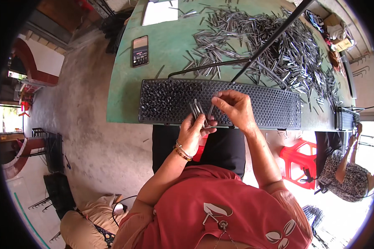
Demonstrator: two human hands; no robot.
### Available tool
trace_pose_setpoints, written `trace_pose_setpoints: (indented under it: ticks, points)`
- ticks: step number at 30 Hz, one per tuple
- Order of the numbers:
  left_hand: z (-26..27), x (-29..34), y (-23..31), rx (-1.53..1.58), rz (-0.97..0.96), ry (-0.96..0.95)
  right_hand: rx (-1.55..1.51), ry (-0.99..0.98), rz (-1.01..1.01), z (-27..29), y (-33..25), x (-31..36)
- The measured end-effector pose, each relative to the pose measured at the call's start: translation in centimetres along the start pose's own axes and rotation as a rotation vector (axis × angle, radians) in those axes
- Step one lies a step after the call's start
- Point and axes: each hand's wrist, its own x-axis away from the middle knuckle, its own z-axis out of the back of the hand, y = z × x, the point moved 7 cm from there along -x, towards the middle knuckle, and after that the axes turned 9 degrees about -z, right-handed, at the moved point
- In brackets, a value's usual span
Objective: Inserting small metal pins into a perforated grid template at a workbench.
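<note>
In front of me a long black perforated rack lies along the table's near edge, its surface full of round holes. Many holes in its left part hold short dark metal pieces; those on the right look unfilled. A bundle of thin metal strips is gripped in my left hand, over the rack's middle. Just right of it, my right hand pinches a single metal strip between thumb and fingers, pointing down at the rack. Its lower end is partly hidden by my left fingers.
A large heap of loose metal strips covers the far right of the green table. Black rods rise behind the rack. A phone and white paper lie far left. A red stool and another person are at right.
</note>
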Motion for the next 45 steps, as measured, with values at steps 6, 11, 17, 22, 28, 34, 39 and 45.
trace_pose_setpoints:
  ticks: [6,11,17,22,28,34,39,45]
  points:
    - [0.0,0.1,-0.3,-0.011,0.021,-0.03,-0.024,0.154,0.106,1.0,-1.0,-2.6]
    - [0.6,0.0,0.5,0.08,0.015,0.073,-0.08,0.051,0.029,0.1,-0.8,-2.0]
    - [-0.4,-0.3,0.9,0.025,-0.023,-0.039,-0.11,-0.205,0.01,-2.2,0.0,-0.3]
    - [-0.4,-0.3,0.3,0.035,-0.028,-0.042,-0.05,-0.211,-0.013,-1.8,0.2,0.2]
    - [0.1,-0.1,-0.1,0.047,-0.034,0.058,0.023,-0.189,0.027,-0.8,0.0,0.3]
    - [0.3,0.2,-0.6,0.032,-0.007,0.07,0.208,0.107,0.2,1.1,-1.8,-1.1]
    - [0.0,1.3,-1.5,0.011,0.198,0.004,0.405,0.198,0.488,0.1,-3.1,-2.5]
    - [0.5,1.5,-1.4,0.051,0.215,-0.007,0.579,0.178,0.584,-1.2,-2.8,-3.5]
